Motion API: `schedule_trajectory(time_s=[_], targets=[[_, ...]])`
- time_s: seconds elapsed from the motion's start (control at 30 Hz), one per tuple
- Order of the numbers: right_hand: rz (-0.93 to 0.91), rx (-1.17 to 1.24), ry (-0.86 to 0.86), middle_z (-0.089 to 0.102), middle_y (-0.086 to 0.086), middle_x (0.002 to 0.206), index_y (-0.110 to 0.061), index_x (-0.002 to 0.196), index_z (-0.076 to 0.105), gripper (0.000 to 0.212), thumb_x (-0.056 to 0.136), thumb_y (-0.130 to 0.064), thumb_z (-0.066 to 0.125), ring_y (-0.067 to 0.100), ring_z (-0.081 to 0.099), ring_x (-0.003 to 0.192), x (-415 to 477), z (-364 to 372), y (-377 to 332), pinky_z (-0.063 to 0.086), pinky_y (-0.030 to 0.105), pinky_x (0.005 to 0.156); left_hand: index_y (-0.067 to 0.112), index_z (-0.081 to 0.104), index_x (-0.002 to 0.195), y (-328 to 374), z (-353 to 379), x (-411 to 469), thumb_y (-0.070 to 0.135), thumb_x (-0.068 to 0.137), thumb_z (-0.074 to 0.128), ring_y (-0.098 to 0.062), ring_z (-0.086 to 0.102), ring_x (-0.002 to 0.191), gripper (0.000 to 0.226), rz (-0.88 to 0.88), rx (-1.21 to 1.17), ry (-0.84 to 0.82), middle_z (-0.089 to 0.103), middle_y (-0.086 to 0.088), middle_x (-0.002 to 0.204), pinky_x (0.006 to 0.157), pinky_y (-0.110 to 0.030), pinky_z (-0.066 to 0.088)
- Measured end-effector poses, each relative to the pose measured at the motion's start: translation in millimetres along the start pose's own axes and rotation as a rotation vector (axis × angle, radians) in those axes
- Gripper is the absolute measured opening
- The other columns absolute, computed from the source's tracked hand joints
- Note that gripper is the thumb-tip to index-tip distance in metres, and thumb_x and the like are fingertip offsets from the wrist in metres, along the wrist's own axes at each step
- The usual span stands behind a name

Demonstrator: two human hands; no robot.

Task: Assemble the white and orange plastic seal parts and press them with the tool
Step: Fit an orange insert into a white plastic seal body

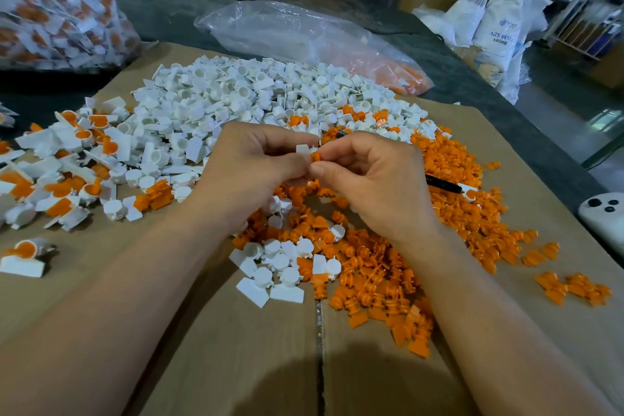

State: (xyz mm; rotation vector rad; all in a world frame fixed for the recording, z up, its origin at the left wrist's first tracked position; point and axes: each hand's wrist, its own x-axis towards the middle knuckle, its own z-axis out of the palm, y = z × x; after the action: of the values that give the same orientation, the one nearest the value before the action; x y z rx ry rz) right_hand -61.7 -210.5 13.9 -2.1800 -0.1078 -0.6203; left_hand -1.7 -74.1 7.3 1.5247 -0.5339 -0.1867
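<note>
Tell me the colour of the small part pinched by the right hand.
Orange. The head view shows the small part pinched by the right hand.

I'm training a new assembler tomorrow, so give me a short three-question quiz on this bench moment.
1. True or false: the left hand pinches a white part.
2. Multiple choice: on which side of the cardboard do the finished seals lie? A) the person's left B) the person's right C) the near edge.
3. Fill in: the small part pinched by the right hand is coloured ____.

Key: 1 true; 2 A; 3 orange.
</note>
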Motion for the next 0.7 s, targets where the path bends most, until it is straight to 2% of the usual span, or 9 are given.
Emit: schedule_trajectory(time_s=[0.13, 0.23, 0.33, 0.43, 0.5, 0.6, 0.7], targets=[[-0.055, 0.017, 0.016, 0.061, -0.017, 0.075, -0.035, 0.081, 0.06, 0.027, 0.071, -0.015, 0.076, 0.0, 0.062, 0.07, 0.6, -3.2, -0.6, 0.05, 0.011, 0.065, 0.016, 0.071, 0.082, 1.3, -0.9, 0.4, -0.006, 0.077, 0.066, -0.013, 0.066, 0.057, 0.023, -0.049, -0.104, -0.004, 0.072, -0.006, 0.068, 0.056, -0.017, 0.053], [-0.122, -0.017, 0.02, 0.059, -0.019, 0.081, -0.042, 0.091, 0.057, 0.039, 0.069, -0.016, 0.077, 0.0, 0.06, 0.075, 2.0, -6.4, -1.8, 0.051, 0.014, 0.068, 0.014, 0.072, 0.078, 2.5, -0.8, 1.2, -0.009, 0.076, 0.064, -0.014, 0.065, 0.056, 0.025, -0.095, -0.172, -0.013, 0.069, -0.009, 0.065, 0.054, -0.018, 0.053], [-0.19, -0.082, -0.004, 0.057, -0.018, 0.087, -0.029, 0.102, 0.063, 0.035, 0.071, -0.015, 0.073, 0.001, 0.057, 0.081, 2.6, -5.0, 0.2, 0.052, 0.023, 0.072, 0.016, 0.073, 0.071, 3.6, -0.7, 1.0, -0.011, 0.076, 0.062, -0.015, 0.065, 0.055, 0.029, -0.123, -0.213, -0.022, 0.069, -0.007, 0.062, 0.053, -0.018, 0.052], [-0.186, -0.098, -0.01, 0.057, -0.015, 0.087, -0.014, 0.102, 0.068, 0.03, 0.072, -0.015, 0.072, 0.003, 0.058, 0.081, 3.2, -4.1, 2.3, 0.051, 0.023, 0.073, 0.014, 0.072, 0.076, 4.3, -1.2, 0.6, -0.012, 0.076, 0.062, -0.014, 0.065, 0.053, 0.027, -0.145, -0.235, -0.032, 0.068, -0.005, 0.06, 0.051, -0.017, 0.051], [-0.178, -0.103, -0.008, 0.057, -0.016, 0.085, -0.014, 0.1, 0.068, 0.028, 0.072, -0.016, 0.072, 0.003, 0.058, 0.079, 3.2, -4.0, 2.6, 0.051, 0.022, 0.073, 0.01, 0.068, 0.08, 4.2, -0.8, 0.6, -0.012, 0.075, 0.062, -0.013, 0.064, 0.051, 0.023, -0.173, -0.252, -0.032, 0.067, -0.003, 0.057, 0.05, -0.017, 0.051], [-0.17, -0.084, -0.007, 0.06, -0.012, 0.083, -0.014, 0.096, 0.069, 0.025, 0.071, -0.015, 0.073, 0.005, 0.06, 0.078, 3.1, -4.5, 2.5, 0.051, 0.023, 0.072, 0.005, 0.063, 0.07, 4.2, -0.3, 0.6, -0.011, 0.072, 0.064, -0.012, 0.063, 0.05, 0.017, -0.21, -0.268, -0.025, 0.064, -0.002, 0.055, 0.051, -0.018, 0.052], [-0.161, -0.072, -0.009, 0.062, -0.006, 0.082, -0.013, 0.093, 0.07, 0.022, 0.071, -0.014, 0.074, 0.009, 0.061, 0.078, 3.2, -4.6, 2.8, 0.052, 0.025, 0.072, 0.007, 0.066, 0.06, 5.2, -0.8, 0.0, -0.009, 0.067, 0.067, -0.014, 0.064, 0.051, 0.018, -0.217, -0.283, -0.034, 0.065, -0.004, 0.056, 0.052, -0.019, 0.053]])
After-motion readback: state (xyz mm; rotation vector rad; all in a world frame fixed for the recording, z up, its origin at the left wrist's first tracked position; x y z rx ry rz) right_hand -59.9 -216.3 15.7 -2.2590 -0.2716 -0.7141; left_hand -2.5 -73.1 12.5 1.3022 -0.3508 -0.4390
